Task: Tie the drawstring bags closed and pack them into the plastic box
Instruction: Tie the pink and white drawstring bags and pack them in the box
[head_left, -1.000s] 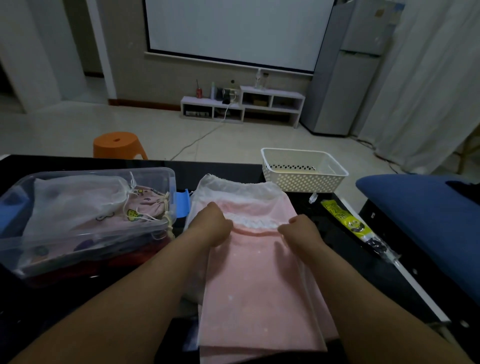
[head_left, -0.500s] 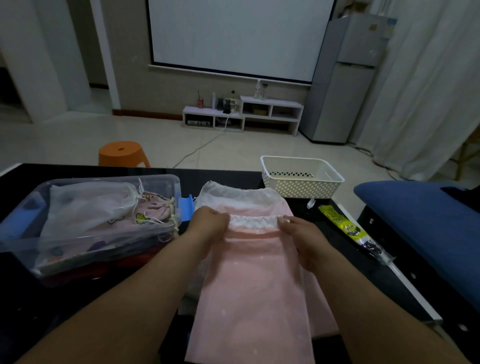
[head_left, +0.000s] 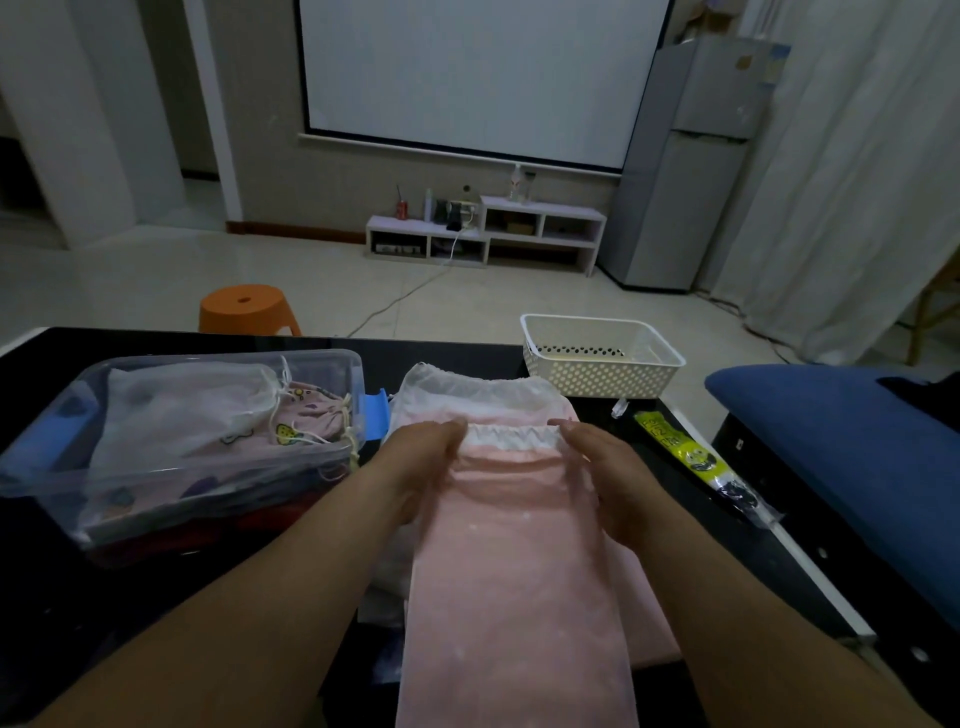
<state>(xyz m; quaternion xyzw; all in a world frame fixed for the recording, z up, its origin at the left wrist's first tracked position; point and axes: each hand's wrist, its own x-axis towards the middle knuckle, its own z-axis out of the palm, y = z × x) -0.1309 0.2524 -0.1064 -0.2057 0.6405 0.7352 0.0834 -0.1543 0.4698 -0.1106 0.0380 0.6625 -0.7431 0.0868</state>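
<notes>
Pinched the pink bag (head_left: 519, 571) at both ends of its white hem (head_left: 511, 434), with the left hand (head_left: 421, 460) on one end and the right hand (head_left: 608, 470) on the other, fingers closed narrowly on the cloth, though blurred. Judged to be bunching the mouth toward the middle so as to draw it shut before knotting. Kept flat at lower centre of the frame on the black table (head_left: 457, 353), atop a white mesh bag (head_left: 467, 387), probably for a steady base to pull against. Set the plastic box (head_left: 332, 358) just beside it at centre left, likely for a short reach once tied; already packed with a white bag and patterned ones, cords knotted. Looked pale pink, thin and soft, faintly speckled, running long toward the bottom edge, hem crimped in a zigzag between the hands. Could not make out the cord ends. Left a white basket (head_left: 597, 371) at upper right and a yellow-green packet (head_left: 680, 452) at right, both apart from the bag.
</notes>
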